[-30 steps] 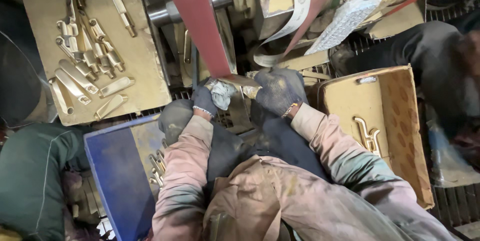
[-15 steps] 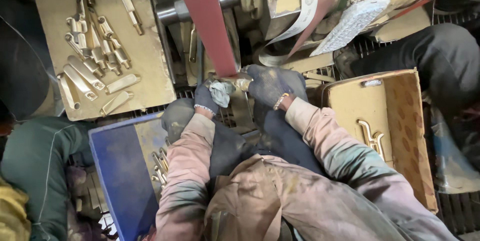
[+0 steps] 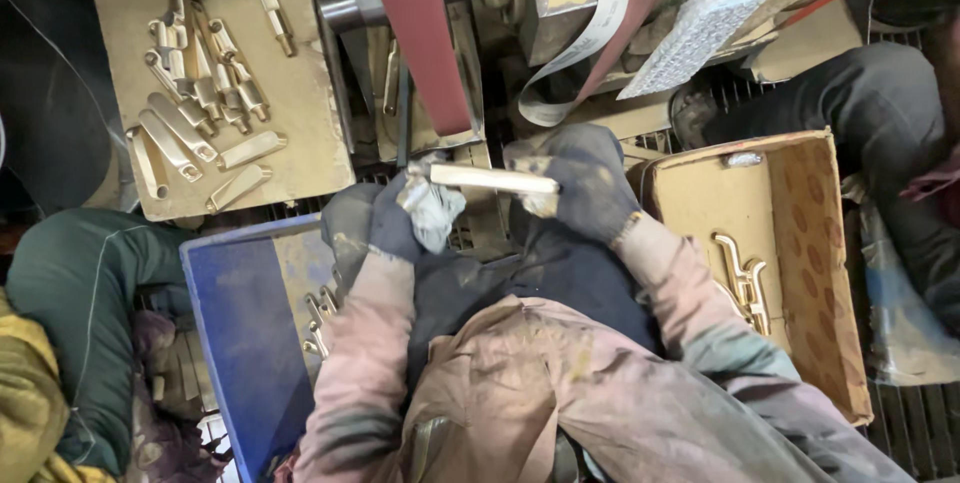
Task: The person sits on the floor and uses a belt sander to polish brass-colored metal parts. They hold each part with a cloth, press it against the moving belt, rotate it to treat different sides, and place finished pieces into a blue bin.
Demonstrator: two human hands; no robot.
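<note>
I hold a long brass bar [image 3: 492,179] level just below the lower end of a red sanding belt [image 3: 418,33]. My left hand [image 3: 418,213], in a worn grey glove, grips the bar's left end. The right end sits in my right hand [image 3: 585,188], which wears a dark dusty glove. The bar lies crosswise between both hands, close to the belt; I cannot tell whether it touches it. My pink sleeves and dusty apron fill the lower middle of the view.
A dusty board [image 3: 300,123] at upper left carries several brass handle parts [image 3: 195,103]. A blue crate [image 3: 240,323] at lower left holds more brass pieces. A cardboard box [image 3: 800,233] at right contains curved brass parts [image 3: 742,278]. Other people's dark-clothed legs sit at both sides.
The bar has come away from under my gloves and now shows full length between my hands, which have spread apart. The view has shifted slightly.
</note>
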